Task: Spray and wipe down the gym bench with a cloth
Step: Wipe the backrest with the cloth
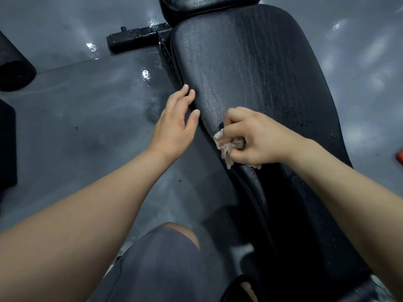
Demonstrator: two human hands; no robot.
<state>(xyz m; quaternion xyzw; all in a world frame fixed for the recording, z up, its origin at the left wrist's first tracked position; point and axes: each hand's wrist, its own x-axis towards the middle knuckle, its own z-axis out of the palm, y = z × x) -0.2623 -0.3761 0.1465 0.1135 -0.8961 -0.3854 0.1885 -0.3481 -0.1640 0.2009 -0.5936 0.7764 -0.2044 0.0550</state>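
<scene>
Here is the gym bench [250,62], its long black pad running from 12 o'clock down to 5 o'clock across the view. The right hand [257,136] sits near the middle of the picture, its fingers [237,120] curled and clamped on a crumpled pale cloth [224,147]. The cloth is pressed against the pad's left edge, one ragged end hanging toward 6 o'clock. At 9 o'clock of that hand is the left hand [174,125], fingers [187,99] straight and slightly apart. Their tips rest on the same left edge of the pad, and they hold nothing. Small beads of liquid glint on the pad at 3 o'clock of the right hand and just below the cloth.

A second black pad [209,5] butts against the bench at 12 o'clock. A black metal crossbar [135,38] lies on the grey floor [87,105] at 11 o'clock. A dark roll [15,68] shows at the 9 o'clock edge and a red thing [400,155] at the 3 o'clock edge. A knee in grey shorts [157,258] fills 6 o'clock.
</scene>
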